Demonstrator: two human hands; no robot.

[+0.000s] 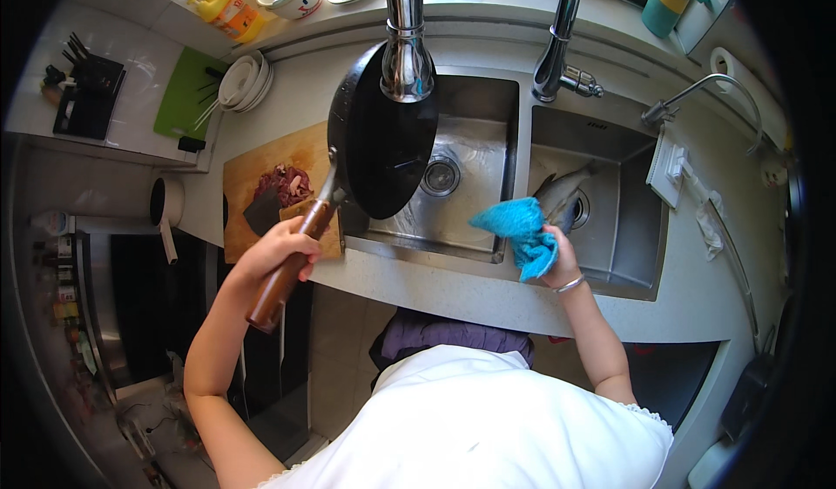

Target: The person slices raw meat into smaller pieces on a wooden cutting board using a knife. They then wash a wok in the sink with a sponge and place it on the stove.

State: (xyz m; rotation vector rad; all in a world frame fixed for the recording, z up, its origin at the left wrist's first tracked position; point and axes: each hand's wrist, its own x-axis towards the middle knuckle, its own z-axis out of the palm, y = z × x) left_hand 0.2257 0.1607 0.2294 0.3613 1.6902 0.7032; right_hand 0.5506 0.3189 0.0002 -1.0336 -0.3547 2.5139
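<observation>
My left hand (277, 252) is closed around the brown wooden handle of a black wok (372, 149). The wok is tilted on its side over the left basin (480, 143), behind the end of the chrome faucet (407, 64). In my right hand (563, 260) is a bunched blue cloth (522, 228), above the divider and front edge of the double sink. Beyond the cloth, a whole fish (563, 195) lies in the right basin (607, 241) beside its drain; the cloth hides part of it.
On the wooden cutting board (304, 146) at left lie cut raw meat (287, 185) and a dark cleaver blade (262, 211). Stacked bowls (245, 84) stand behind it. A second faucet (555, 58), a small curved tap (712, 81) and a white scraper-like tool (667, 166) border the right basin.
</observation>
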